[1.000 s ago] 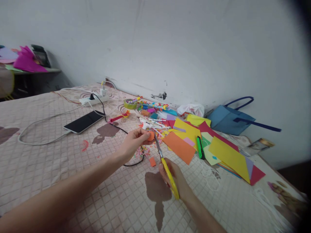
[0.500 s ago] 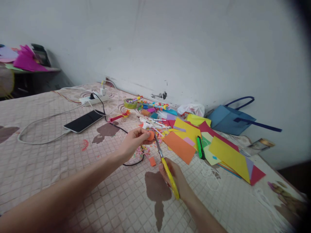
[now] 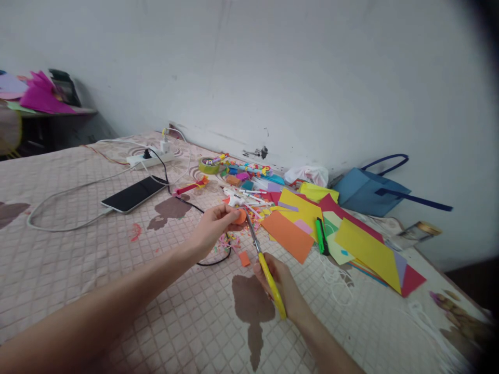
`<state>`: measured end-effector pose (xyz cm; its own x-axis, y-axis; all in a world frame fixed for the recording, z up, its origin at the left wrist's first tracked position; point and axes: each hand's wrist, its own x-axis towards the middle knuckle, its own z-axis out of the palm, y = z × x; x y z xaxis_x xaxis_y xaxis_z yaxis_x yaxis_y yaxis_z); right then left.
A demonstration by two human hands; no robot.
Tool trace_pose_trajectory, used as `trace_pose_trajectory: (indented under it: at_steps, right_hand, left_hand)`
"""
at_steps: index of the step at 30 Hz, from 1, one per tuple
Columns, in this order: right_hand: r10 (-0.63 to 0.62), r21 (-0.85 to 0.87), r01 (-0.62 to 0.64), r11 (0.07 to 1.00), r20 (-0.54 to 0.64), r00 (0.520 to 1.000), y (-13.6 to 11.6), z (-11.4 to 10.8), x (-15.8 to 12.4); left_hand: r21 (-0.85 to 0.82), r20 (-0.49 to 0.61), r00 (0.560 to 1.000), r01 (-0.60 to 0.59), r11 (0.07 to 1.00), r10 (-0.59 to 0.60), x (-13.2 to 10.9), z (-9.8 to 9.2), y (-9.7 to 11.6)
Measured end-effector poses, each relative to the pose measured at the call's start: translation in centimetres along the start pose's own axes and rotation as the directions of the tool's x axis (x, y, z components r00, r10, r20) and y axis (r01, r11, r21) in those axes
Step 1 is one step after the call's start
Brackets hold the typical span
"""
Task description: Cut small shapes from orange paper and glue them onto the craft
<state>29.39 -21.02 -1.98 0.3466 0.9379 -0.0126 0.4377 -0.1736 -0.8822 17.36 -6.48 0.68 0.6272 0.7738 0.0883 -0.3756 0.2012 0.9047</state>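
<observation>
Between the thumb and fingers of my left hand [image 3: 217,226] is a small piece of orange paper [image 3: 241,216], its outer edge looking rounded. My right hand [image 3: 281,285] grips yellow-handled scissors [image 3: 270,280], with the metal blades pointing up and away from me. The blade tips lie right at the paper's right edge; whether they touch it I cannot tell. Below the blades, a small orange scrap [image 3: 244,258] rests on the cloth. Tiny coloured paper clippings [image 3: 230,241] are scattered behind and under my left hand.
Coloured sheets, an orange one [image 3: 288,236] and a yellow one [image 3: 368,252] among them, spread rightward with a green cutter [image 3: 322,236]. A glue gun [image 3: 234,197] lies behind my left hand. Leftward are a phone [image 3: 134,195], a power strip [image 3: 150,159] and cables. A blue bag [image 3: 370,192] leans by the wall.
The orange paper has turned slightly in my left fingers and its edge looks rounder. The scissors and my right hand have shifted a little to the left.
</observation>
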Motion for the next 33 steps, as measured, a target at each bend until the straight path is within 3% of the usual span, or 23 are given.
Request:
trace_pose_trajectory:
  at_steps: [11, 16, 24, 33]
  right_hand:
    - [-0.003, -0.065, 0.003, 0.998, 0.005, 1.000, 0.1, -0.2, 0.0]
    - [0.008, -0.013, -0.008, 1.000, 0.012, 1.000, -0.1, 0.0, 0.1]
    - [0.004, 0.133, -0.030, 0.991, 0.191, 0.981, 1.0, -0.5, 0.0]
    - [-0.079, -0.023, 0.083, 0.996, 0.134, 0.988, 0.1, -1.0, 0.0]
  left_hand:
    - [0.001, -0.009, 1.000, -0.015, 1.000, 0.015, 0.1, -0.1, 0.1]
    - [0.025, 0.005, 1.000, -0.008, 1.000, 0.008, 0.2, -0.4, 0.2]
    - [0.013, 0.083, 0.995, 0.058, 0.998, -0.058, 0.9, -1.1, 0.6]
    - [0.037, 0.146, 0.987, 0.062, 0.997, -0.066, 1.3, -1.7, 0.8]
